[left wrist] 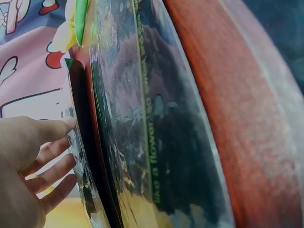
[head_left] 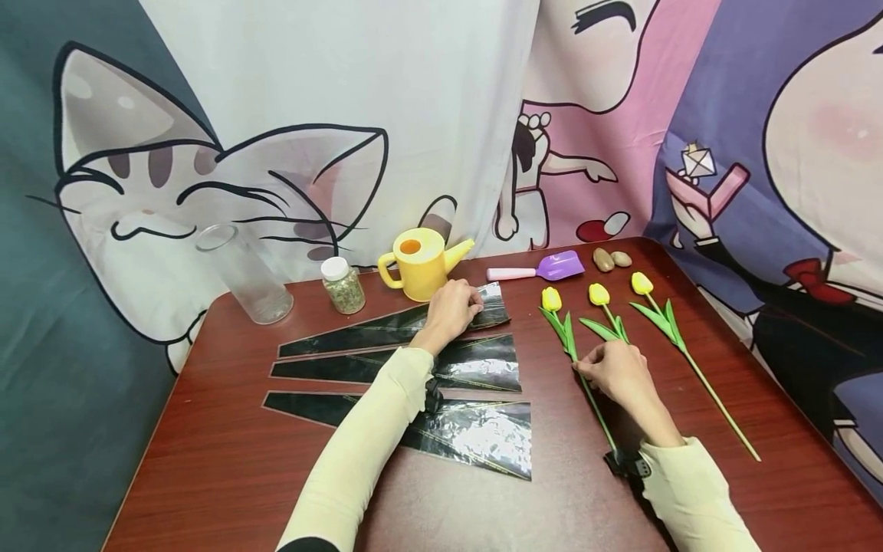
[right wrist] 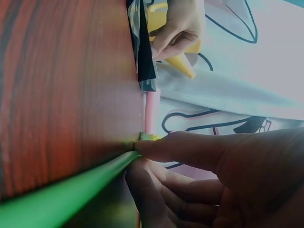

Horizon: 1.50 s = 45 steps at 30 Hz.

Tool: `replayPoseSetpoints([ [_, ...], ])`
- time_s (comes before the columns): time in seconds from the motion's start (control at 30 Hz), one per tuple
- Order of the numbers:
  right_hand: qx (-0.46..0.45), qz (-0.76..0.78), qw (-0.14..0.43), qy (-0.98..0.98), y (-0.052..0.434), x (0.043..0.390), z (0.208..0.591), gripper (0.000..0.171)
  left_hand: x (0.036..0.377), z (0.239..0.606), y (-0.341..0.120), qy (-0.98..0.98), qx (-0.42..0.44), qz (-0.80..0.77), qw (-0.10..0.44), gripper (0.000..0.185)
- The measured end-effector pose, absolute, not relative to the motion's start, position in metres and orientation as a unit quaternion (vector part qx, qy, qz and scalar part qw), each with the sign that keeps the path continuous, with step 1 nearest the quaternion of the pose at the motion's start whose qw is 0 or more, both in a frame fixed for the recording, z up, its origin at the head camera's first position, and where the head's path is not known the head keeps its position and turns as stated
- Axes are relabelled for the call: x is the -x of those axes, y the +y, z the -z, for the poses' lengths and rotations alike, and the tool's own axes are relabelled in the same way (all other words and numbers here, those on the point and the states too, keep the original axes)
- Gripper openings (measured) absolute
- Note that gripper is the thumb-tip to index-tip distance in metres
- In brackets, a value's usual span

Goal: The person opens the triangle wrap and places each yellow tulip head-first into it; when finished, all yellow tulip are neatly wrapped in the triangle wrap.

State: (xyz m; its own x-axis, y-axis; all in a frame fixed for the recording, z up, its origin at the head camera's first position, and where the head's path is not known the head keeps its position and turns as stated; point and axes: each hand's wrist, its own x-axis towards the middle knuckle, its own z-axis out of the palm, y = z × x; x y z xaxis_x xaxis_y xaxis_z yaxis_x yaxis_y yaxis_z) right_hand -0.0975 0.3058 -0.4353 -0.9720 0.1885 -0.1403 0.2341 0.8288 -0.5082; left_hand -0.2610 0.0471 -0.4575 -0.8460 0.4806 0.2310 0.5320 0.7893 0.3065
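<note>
my right hand (head_left: 621,376) pinches the green stem of the leftmost yellow tulip (head_left: 567,335) low on the table (head_left: 207,475), thumb and fingers closed round it, as the right wrist view shows close up. two more tulips lie just beside it to the right, the middle tulip (head_left: 602,307) partly under my knuckles and the right tulip (head_left: 679,341) apart, its long stem running toward the table's near edge. my left hand (head_left: 450,310) rests on the wide end of the far wrapping sleeve (head_left: 386,331), fingers curled over its edge and gripping the film. the middle sleeve (head_left: 414,366) and the near sleeve (head_left: 441,429) lie parallel below it, all black and clear cones. in the left wrist view green print runs along one sleeve; i can make out "like a flower", the rest unreadable. behind my left hand stands a yellow watering can (head_left: 419,263), with a small lidded jar (head_left: 342,285) and a clear glass vase (head_left: 244,272) to its left, a purple scoop (head_left: 545,268) and two stones (head_left: 611,259) to its right.
</note>
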Motion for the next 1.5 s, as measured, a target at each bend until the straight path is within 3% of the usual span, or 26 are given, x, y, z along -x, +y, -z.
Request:
replayPoseSetpoints([
  [0.7,-0.091,0.356,-0.039,0.929,0.299,0.102,0.422,0.018,0.259,0.453,0.042,-0.941,0.275,0.183,0.071,0.005],
  [0.9,-0.103,0.584,0.026,0.805,0.302,0.122,0.409,0.033,0.258,0.452,0.04,-0.942,0.272,0.185,0.068,0.004],
  [1.03,-0.146,0.747,0.043,0.647,0.305,0.138,0.407,0.012,0.257,0.451,0.039,-0.94,0.275,0.188,0.071,0.005],
  [1.1,-0.176,0.801,0.024,0.572,0.306,0.145,0.407,0.003,0.257,0.451,0.039,-0.939,0.277,0.19,0.072,0.005],
  [1.33,-0.276,0.872,-0.155,0.374,0.304,0.164,0.411,0.006,0.254,0.449,0.037,-0.935,0.281,0.205,0.073,0.005],
  [1.5,-0.321,0.849,-0.244,0.342,0.305,0.175,0.419,0.012,0.252,0.447,0.035,-0.933,0.28,0.214,0.076,0.004],
])
